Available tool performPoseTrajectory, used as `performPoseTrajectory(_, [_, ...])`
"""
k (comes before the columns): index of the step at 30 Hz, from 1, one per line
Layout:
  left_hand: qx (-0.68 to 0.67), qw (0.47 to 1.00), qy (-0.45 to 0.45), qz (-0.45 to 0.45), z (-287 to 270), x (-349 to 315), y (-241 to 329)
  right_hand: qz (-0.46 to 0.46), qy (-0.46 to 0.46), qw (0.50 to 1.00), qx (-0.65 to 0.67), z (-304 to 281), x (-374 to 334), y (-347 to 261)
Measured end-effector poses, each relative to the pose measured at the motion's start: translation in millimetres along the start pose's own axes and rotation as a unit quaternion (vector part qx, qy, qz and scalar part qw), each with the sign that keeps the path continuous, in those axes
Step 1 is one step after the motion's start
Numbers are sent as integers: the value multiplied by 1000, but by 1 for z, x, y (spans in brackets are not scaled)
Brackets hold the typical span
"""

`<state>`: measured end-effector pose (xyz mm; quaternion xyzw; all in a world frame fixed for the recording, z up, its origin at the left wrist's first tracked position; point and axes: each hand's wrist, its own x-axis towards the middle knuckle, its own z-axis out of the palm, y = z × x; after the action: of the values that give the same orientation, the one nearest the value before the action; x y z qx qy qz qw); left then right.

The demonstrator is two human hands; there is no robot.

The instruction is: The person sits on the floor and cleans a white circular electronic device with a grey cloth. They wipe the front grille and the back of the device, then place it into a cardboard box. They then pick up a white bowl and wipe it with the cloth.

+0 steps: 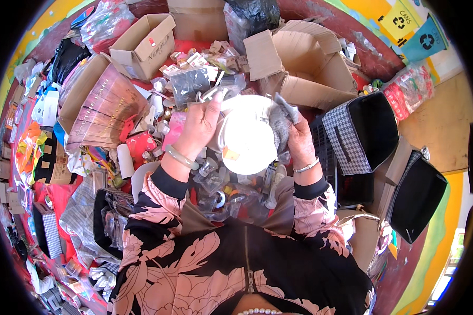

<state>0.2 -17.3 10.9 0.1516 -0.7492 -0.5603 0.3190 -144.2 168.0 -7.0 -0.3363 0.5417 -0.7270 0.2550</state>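
A white rounded appliance-like object [249,139] is held up in front of me, its surface largely washed out by light, so its exact kind is unclear. A pale cord or loop runs along its left side, and a small orange-brown patch shows low on it. My left hand [202,122] is closed at its upper left edge, fingertips beside a short white piece [210,94]. On the other side, my right hand [300,140] grips a grey cloth [284,122] that lies against the object's right side. Below, clear plastic pieces [220,197] are heaped between my legs.
Open cardboard boxes stand at the back left [143,47], left [102,105] and back right [305,63]. Black-lined houndstooth bins [360,134] are on my right. Small boxes and a clear plastic case [189,84] lie piled ahead; mixed goods cover the red floor at left.
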Motion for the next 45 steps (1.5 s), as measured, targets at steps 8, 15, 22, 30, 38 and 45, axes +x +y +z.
performPoseTrajectory(8, [15, 998, -51, 25, 5, -5, -8, -34, -48, 975, -214, 0, 2, -11])
performPoseTrajectory(15, [-201, 971, 25, -128, 14, -9, -26, -23, -1, 996, -81, -3, 13, -1])
performPoseTrajectory(22, [-472, 849, 189, -143, 11, 5, 5, 38, 73, 970, 229, 23, -2, 25])
performPoseTrajectory(30, [-510, 822, 203, -149, 4, 8, -25, -24, 75, 995, -58, 63, -32, 59])
performPoseTrajectory(38, [-348, 922, 114, -127, 6, 12, 5, 23, 96, 947, 304, 37, -20, 23])
performPoseTrajectory(45, [-36, 996, -66, -47, -10, -1, -9, 13, -42, 997, -62, 5, -6, -11])
